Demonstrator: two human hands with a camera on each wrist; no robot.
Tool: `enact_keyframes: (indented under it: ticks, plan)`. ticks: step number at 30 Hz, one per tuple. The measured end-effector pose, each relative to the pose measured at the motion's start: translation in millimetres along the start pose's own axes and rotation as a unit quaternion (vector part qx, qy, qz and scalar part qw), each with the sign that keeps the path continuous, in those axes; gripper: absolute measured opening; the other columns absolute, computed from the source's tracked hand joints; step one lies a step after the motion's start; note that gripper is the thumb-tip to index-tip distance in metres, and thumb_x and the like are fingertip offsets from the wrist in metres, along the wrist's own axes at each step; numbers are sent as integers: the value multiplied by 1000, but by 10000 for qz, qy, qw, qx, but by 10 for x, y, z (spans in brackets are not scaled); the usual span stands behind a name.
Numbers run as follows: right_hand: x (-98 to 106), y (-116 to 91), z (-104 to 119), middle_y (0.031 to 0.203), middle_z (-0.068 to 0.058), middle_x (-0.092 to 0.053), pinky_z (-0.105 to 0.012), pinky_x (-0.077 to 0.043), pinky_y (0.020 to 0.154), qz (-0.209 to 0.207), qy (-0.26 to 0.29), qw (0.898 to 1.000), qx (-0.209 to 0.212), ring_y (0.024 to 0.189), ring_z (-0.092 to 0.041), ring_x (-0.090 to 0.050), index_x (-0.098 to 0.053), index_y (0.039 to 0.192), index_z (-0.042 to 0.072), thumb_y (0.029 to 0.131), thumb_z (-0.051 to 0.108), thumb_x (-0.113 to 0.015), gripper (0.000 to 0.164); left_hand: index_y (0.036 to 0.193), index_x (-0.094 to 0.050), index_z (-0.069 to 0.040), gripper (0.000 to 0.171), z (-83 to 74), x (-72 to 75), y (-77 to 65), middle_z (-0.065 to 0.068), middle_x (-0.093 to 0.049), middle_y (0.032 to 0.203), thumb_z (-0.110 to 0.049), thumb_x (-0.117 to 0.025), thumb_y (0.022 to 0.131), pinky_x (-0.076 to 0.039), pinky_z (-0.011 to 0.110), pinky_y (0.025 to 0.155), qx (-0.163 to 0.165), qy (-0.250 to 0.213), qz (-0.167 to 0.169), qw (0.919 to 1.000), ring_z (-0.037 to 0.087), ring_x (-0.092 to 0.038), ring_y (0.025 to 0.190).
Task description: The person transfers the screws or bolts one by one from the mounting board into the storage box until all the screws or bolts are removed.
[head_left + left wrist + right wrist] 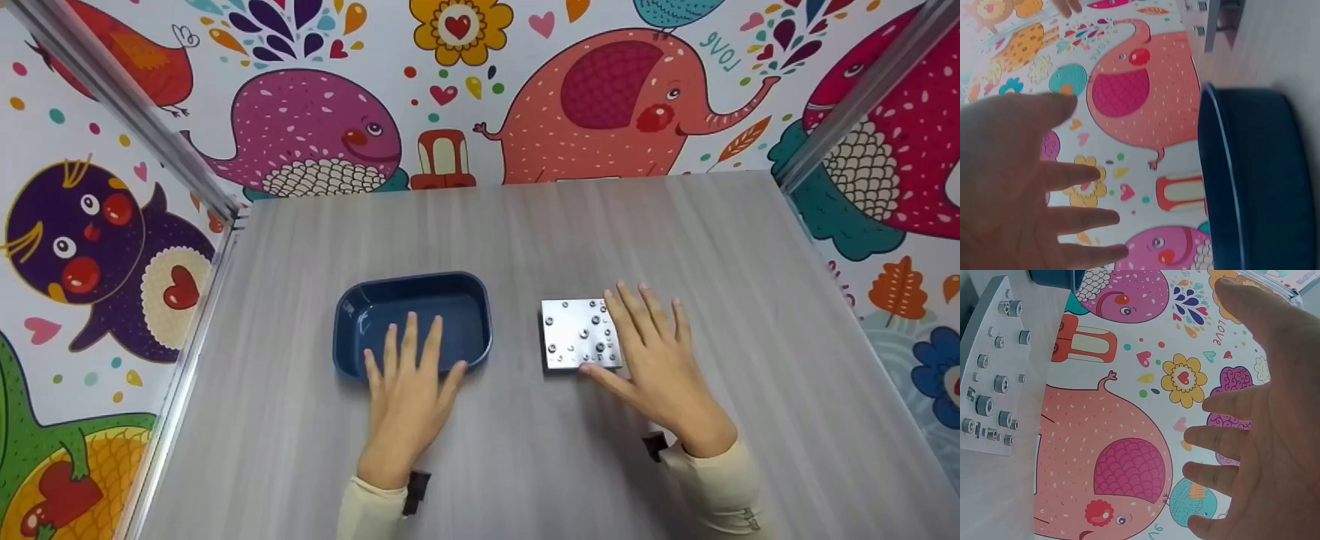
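Observation:
A dark blue rectangular tray [465, 315] with rounded corners sits left of centre on the table. My left hand [411, 409] hovers over its near edge, fingers spread and straight, holding nothing. In the left wrist view, the tray's wall [1266, 180] stands apart from that hand. Right of the tray lies a square silver metal plate [571, 334] with several small bolts set in its top. My right hand [660, 375] is held above the plate's right side with fingers extended. In the right wrist view, a gap separates the bolted plate [988, 382] from the palm.
The grey wood-grain table [517, 457] carries the tray and plate. Behind it stands a printed cartoon wall [600, 150], with more printed panels at both sides. Metal frame posts [142, 112] rise at the back corners.

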State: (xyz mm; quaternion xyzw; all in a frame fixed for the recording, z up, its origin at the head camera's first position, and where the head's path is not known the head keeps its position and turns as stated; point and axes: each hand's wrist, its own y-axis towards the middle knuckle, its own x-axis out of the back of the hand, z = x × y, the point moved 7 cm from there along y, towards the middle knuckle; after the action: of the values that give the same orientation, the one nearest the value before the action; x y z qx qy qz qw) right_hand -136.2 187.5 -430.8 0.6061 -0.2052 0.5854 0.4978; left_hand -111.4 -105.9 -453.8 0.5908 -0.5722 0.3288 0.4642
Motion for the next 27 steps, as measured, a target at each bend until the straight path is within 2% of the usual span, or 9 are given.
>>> enact_keyframes:
  ticks: [3, 6, 9, 12, 17, 20, 23, 27]
  plan:
    - [-7, -16, -23, 160, -17, -30, -68, -7, 112, 35, 52, 10000, -73, 144, -43, -26, -28, 158, 5, 87, 60, -66, 97, 156, -37, -15, 63, 167, 81, 28, 20, -28, 160, -45, -51, 103, -15, 71, 110, 218, -26, -114, 9997, 44, -22, 146]
    - [-17, -34, -49, 159, -18, -30, -68, -7, 112, 74, 177, 9997, -169, 144, -43, -25, -27, 158, 6, 89, 58, -65, 95, 153, -42, -11, 57, 372, 204, 61, 23, -32, 157, -34, -54, 103, -23, 70, 108, 392, -96, -379, 9985, 46, -29, 141]
    - [-27, -50, -85, 159, -19, -30, -69, -8, 111, 113, 283, 9991, -283, 144, -44, -26, -27, 158, 6, 92, 52, -65, 89, 149, -46, -6, 50, 608, 325, 94, 27, -37, 152, -21, -56, 103, -33, 69, 102, 508, -202, -724, 9959, 50, -37, 134]
    - [-35, -69, -130, 158, -20, -31, -68, -7, 112, 141, 362, 9983, -424, 143, -45, -26, -28, 158, 7, 96, 45, -64, 81, 147, -47, -2, 47, 878, 368, 135, 30, -38, 149, -12, -56, 102, -39, 69, 96, 730, -336, -957, 9922, 52, -41, 129]
    - [-30, -114, -190, 157, -22, -33, -68, -9, 112, 159, 423, 9973, -575, 142, -45, -27, -30, 157, 6, 99, 34, -61, 72, 146, -45, 2, 47, 1315, 212, 174, 31, -39, 146, -8, -56, 101, -44, 65, 87, 1221, -524, -1105, 9850, 52, -44, 123]
    - [-17, -132, -206, 155, -23, -35, -69, -12, 110, 130, 428, 9974, -556, 141, -46, -30, -34, 155, 4, 100, 26, -60, 64, 147, -44, 4, 49, 1500, 76, 153, 30, -41, 143, -6, -55, 101, -46, 63, 83, 1480, -592, -1140, 9806, 50, -47, 119]
    - [0, -137, -225, 153, -24, -37, -70, -15, 109, 31, 423, 9977, -528, 138, -47, -33, -39, 152, 3, 100, 18, -58, 57, 145, -46, 6, 47, 1609, -8, 115, 31, -46, 138, -2, -54, 99, -46, 62, 85, 1611, -696, -1294, 9759, 49, -49, 118]
    - [10, -145, -261, 150, -24, -42, -70, -20, 107, -120, 354, 9981, -493, 135, -46, -39, -45, 147, 1, 98, 11, -59, 52, 138, -53, 9, 40, 1674, -36, 88, 32, -53, 128, -2, -55, 99, -44, 60, 93, 1602, -853, -1662, 9692, 48, -52, 115]
